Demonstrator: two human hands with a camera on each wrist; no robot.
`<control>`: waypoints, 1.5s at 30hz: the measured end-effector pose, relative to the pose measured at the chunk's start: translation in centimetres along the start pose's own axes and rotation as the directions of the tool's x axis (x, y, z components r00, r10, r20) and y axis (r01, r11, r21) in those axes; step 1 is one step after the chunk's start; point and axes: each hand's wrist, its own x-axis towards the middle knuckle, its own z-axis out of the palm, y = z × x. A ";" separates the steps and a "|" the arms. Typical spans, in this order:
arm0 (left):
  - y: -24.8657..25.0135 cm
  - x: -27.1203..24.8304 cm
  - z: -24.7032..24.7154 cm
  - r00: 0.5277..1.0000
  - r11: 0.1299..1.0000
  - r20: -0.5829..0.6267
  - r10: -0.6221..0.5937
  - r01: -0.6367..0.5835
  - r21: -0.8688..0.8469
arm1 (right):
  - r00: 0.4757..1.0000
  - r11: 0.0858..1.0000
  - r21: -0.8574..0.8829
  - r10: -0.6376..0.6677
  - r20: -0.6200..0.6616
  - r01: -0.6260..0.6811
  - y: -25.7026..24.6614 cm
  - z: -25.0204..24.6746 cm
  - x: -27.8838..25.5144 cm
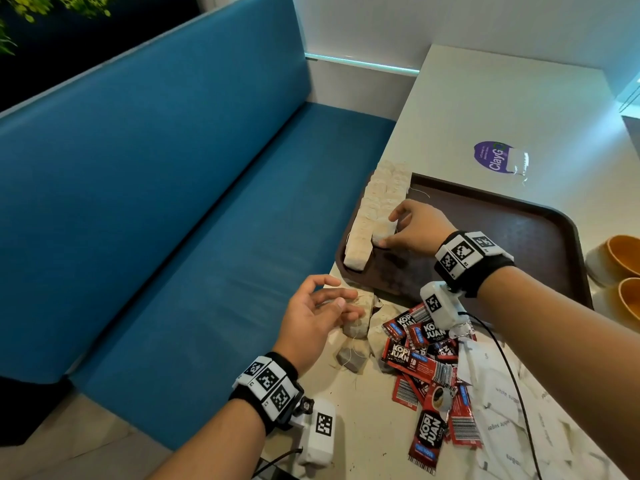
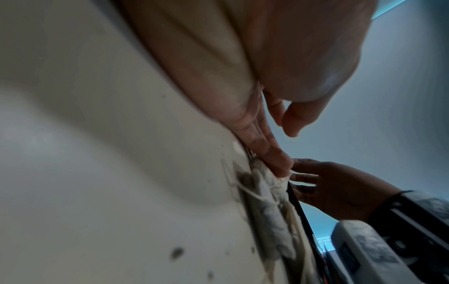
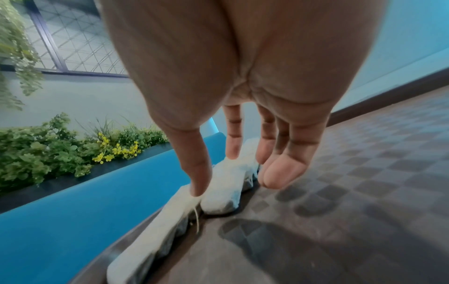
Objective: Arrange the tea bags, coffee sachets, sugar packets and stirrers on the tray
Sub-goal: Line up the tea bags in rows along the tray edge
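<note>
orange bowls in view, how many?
2 bowls, both at the right edge of the table, beside the tray: one farther, one nearer. Both are cropped by the frame, so more may be hidden.

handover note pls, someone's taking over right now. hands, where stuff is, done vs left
Right hand: setting a tea bag into a second row beside the tea-bag row on the tray's left edge.
Left hand: open, fingers on the loose tea bags on the table.
Done: one row.
Left: loose bags, coffee sachets, sugar packets, all off-tray. No stirrers in view.
</note>
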 end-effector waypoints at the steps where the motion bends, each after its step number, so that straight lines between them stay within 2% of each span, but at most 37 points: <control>1: 0.0 0.0 0.0 1.000 1.000 -0.003 0.001 -0.001 0.007 | 1.000 0.999 0.032 0.002 -0.010 -0.002 0.0 -0.4 -0.4; 7: -0.5 0.3 -0.1 0.999 0.993 -0.041 0.030 -0.025 0.117 | 0.998 0.980 0.188 -0.066 -0.005 0.066 -0.3 -2.7 -6.7; 10: -0.4 0.2 0.2 0.995 0.986 -0.093 0.035 -0.019 0.164 | 0.992 0.984 0.149 -0.107 0.061 0.097 -0.7 -3.2 -12.0; 15: 0.1 -0.2 1.1 0.987 0.922 -0.161 0.018 0.046 0.384 | 0.978 0.995 0.025 -0.098 0.186 0.095 0.0 -0.9 -18.7; 18: 0.3 0.1 1.4 0.990 0.830 -0.139 0.019 0.062 0.555 | 0.972 0.995 0.029 -0.095 0.213 0.091 0.8 1.2 -20.4; 20: 0.9 0.1 2.0 0.996 0.693 -0.073 0.048 0.019 0.720 | 0.965 0.996 0.005 -0.092 0.246 0.094 1.1 2.5 -21.0; 22: 1.4 0.1 2.6 0.999 0.580 -0.017 0.051 -0.016 0.815 | 0.963 0.995 -0.017 -0.086 0.256 0.094 1.5 3.4 -21.3; 25: 1.9 0.1 3.2 1.000 0.484 0.017 0.009 -0.019 0.875 | 0.974 0.994 -0.058 -0.078 0.214 0.092 2.0 3.9 -21.5; 27: 2.0 -0.3 3.1 1.000 0.466 0.016 -0.006 -0.011 0.884 | 0.981 0.993 -0.095 -0.047 0.187 0.066 2.4 3.8 -21.5; 29: 2.0 -1.0 2.9 1.000 0.477 0.028 0.013 -0.031 0.878 | 0.987 0.993 -0.112 -0.020 0.160 0.038 2.9 3.5 -21.6; 34: 2.5 -3.0 2.2 0.999 0.610 0.050 -0.015 -0.030 0.792 | 0.993 0.998 -0.056 0.000 0.116 0.007 3.1 2.8 -22.0; 37: 3.2 -4.3 1.9 0.998 0.657 0.067 0.017 -0.062 0.752 | 0.997 0.995 0.076 -0.071 0.038 0.068 2.3 2.6 -22.1; 40: 3.9 -5.4 1.9 0.995 0.725 0.079 0.067 -0.103 0.681 | 0.985 0.954 0.245 -0.168 -0.047 0.174 1.1 2.6 -22.4; 42: 4.5 -6.2 2.2 0.991 0.796 0.111 0.080 -0.131 0.591 | 0.975 0.915 0.335 -0.211 -0.073 0.223 0.7 2.9 -22.4; 45: 5.2 -7.1 2.8 0.983 0.848 0.153 0.103 -0.167 0.502 | 0.972 0.873 0.428 -0.219 -0.080 0.232 0.2 3.3 -22.2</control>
